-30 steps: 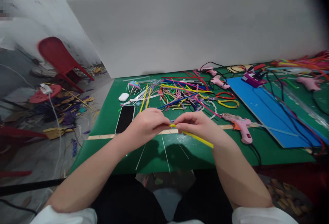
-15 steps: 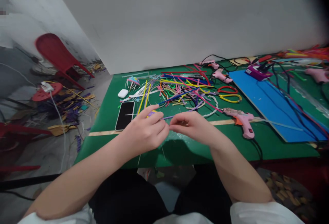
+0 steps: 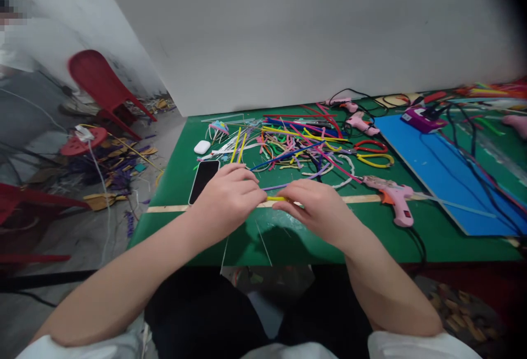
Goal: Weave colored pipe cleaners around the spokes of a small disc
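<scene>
Between my two hands stretches a short yellow pipe cleaner, low over the green table. The fingers of my left hand are closed on its left end. My right hand pinches the other end between thumb and fingers. Just behind the fingers lies a purple pipe cleaner. Beyond my hands spreads a pile of colourful pipe cleaners. A phone is partly covered by my left hand. Scissors with red and yellow handles rest right of the pile.
A pink glue gun lies on the right, its cable running off the front edge. Behind it are a blue board and a purple power adapter. A white earbud case sits at the left. A white panel stands behind the table.
A yellow pipe cleaner now shows between my hands, which have drawn slightly apart. The purple and yellow piece seen at my left fingers before is no longer visible there. The view has shifted slightly.
</scene>
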Available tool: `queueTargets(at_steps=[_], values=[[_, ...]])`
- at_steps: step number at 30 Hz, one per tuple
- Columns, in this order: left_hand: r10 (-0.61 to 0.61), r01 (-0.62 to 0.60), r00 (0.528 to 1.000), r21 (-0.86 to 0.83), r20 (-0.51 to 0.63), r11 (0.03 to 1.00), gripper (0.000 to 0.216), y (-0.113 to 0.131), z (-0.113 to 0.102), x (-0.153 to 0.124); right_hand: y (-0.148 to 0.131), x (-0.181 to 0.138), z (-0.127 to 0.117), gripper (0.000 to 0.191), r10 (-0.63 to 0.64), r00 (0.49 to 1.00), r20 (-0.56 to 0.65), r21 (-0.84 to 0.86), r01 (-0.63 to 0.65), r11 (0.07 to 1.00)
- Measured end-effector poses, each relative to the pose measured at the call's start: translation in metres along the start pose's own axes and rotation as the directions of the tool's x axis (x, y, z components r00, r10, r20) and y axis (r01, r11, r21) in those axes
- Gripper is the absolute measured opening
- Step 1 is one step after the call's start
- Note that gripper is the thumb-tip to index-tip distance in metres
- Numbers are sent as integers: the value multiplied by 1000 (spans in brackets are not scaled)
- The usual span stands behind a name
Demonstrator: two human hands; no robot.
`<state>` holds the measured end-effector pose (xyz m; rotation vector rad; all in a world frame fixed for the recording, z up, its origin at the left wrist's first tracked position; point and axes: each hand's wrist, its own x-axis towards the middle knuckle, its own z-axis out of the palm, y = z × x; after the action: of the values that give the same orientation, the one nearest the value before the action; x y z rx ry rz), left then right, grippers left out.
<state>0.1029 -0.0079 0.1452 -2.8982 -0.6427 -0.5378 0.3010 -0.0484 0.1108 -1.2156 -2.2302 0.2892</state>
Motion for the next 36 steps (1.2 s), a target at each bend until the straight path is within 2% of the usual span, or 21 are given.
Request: queueTargets(at_steps=[3,6,10,14,16,18,22,24,26,28,31,33,35,36], values=[[98,-84,994,274,-39,958,19,12,0,-3,-2,0,-4,26,100,989,110,159,-117,980],[177,-136,982,405,-66,904,16,19,1,-3,-4,0,-5,21,161,975,152,282,-199,939],[220,-161,973,476,-70,865,15,22,2,-3,-3,3,0,17,212,963,164,375,-259,890],[227,-156,970,496,-86,854,14,22,4,-5,1,6,7,14,263,943,205,531,-333,779],[227,-158,970,496,-83,854,14,23,3,-6,3,8,9,13,261,940,219,592,-341,730],[219,-153,972,482,-85,863,15,23,1,-6,3,8,9,12,251,949,188,607,-314,731],[155,-114,985,378,-79,919,17,21,-3,-5,0,6,9,11,176,984,39,448,-174,877],[82,-64,995,254,-62,965,18,17,-6,-4,-1,3,11,15,64,995,-79,271,-40,962],[-19,20,1000,44,-18,999,18,11,-8,-3,-1,-1,13,17,-107,978,-179,75,122,990],[-125,141,989,-233,82,962,15,4,-11,-1,0,-4,15,19,-258,940,-224,-53,252,966],[-196,299,950,-541,241,786,10,-4,-15,0,1,-6,17,20,-329,907,-264,-70,322,944],[-209,315,947,-561,245,766,9,-5,-16,0,1,-4,17,20,-298,910,-288,-27,304,952],[-195,249,967,-442,163,862,10,-3,-15,-2,1,-1,15,20,-222,943,-247,64,245,967],[-164,194,980,-346,114,918,12,-1,-14,-2,1,0,14,19,-175,966,-190,130,201,971]])
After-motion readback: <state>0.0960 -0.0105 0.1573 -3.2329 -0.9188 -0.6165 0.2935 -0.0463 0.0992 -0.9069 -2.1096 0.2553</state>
